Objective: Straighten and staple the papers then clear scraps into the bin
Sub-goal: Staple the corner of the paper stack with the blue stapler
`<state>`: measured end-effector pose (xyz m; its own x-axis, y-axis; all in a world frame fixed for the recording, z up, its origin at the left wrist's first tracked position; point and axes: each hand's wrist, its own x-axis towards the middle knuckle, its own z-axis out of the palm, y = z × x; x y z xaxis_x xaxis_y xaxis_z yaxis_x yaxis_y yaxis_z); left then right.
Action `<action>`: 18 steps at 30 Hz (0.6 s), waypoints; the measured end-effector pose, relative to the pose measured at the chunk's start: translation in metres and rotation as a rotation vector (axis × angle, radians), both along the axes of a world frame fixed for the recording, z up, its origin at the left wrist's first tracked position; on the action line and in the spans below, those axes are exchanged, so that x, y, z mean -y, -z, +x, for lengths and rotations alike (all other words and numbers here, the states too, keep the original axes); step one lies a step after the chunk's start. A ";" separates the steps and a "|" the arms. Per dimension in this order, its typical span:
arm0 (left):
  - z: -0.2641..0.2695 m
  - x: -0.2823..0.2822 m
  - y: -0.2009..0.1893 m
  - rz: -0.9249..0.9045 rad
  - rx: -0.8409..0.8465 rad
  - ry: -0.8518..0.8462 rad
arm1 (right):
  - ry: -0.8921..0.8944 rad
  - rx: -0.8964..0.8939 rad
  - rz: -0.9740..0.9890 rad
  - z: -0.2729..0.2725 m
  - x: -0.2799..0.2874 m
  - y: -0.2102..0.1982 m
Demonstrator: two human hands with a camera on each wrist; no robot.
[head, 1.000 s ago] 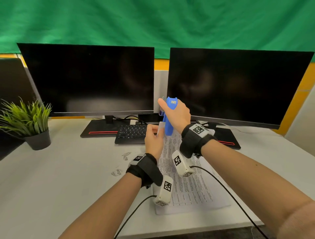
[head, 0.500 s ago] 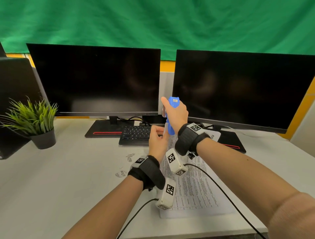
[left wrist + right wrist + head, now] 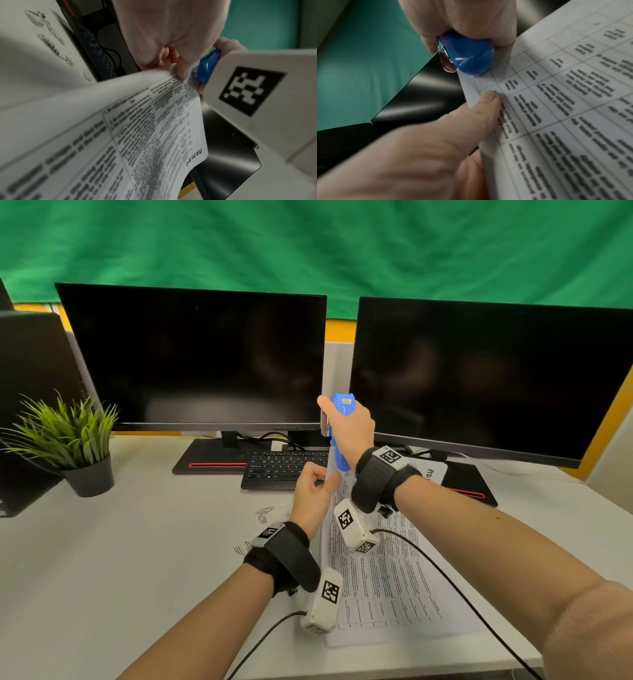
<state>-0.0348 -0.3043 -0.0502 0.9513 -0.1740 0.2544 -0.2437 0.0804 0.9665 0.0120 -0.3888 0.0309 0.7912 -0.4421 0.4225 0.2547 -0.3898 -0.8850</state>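
A stack of printed papers [image 3: 380,583] lies on the white desk [image 3: 120,559], its far left corner lifted. My left hand [image 3: 313,491] pinches that corner between thumb and fingers; the pinch shows in the left wrist view on the papers [image 3: 154,121] and in the right wrist view on the papers [image 3: 556,108]. My right hand [image 3: 349,428] grips a blue stapler [image 3: 340,440] held upright, nose down on the raised corner. The stapler [image 3: 467,56] bites the sheet's edge just above my left thumb [image 3: 481,106]. Small paper scraps [image 3: 263,513] lie left of the stack.
Two dark monitors [image 3: 198,361] [image 3: 479,378] stand at the back, with a black keyboard [image 3: 281,465] between their bases. A potted green plant [image 3: 72,446] sits at the far left. Cables run from both wrist cameras toward the desk's near edge. No bin shows.
The stapler and both hands stay at the lifted corner; my left fingers have shifted slightly along the paper's edge. The head view has drifted a little.
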 end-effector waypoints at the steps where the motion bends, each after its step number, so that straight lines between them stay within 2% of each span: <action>1: 0.000 -0.001 -0.001 -0.002 -0.001 0.004 | -0.004 -0.002 0.004 0.000 -0.001 -0.001; 8: -0.006 -0.002 -0.004 -0.006 -0.013 -0.011 | -0.021 0.012 -0.114 0.002 -0.008 0.001; 12: -0.012 -0.007 -0.013 0.004 -0.045 0.062 | -0.027 0.013 -0.166 0.003 -0.008 0.003; 14: -0.014 -0.010 -0.020 0.068 -0.029 0.101 | -0.027 0.006 -0.181 0.003 -0.006 0.004; 18: -0.013 -0.013 -0.031 0.192 0.000 0.075 | -0.046 0.004 -0.188 0.001 -0.004 0.004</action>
<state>-0.0478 -0.2912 -0.0194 0.9339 -0.2894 0.2101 -0.2444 -0.0877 0.9657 0.0129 -0.3852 0.0268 0.8068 -0.3181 0.4979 0.2800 -0.5361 -0.7964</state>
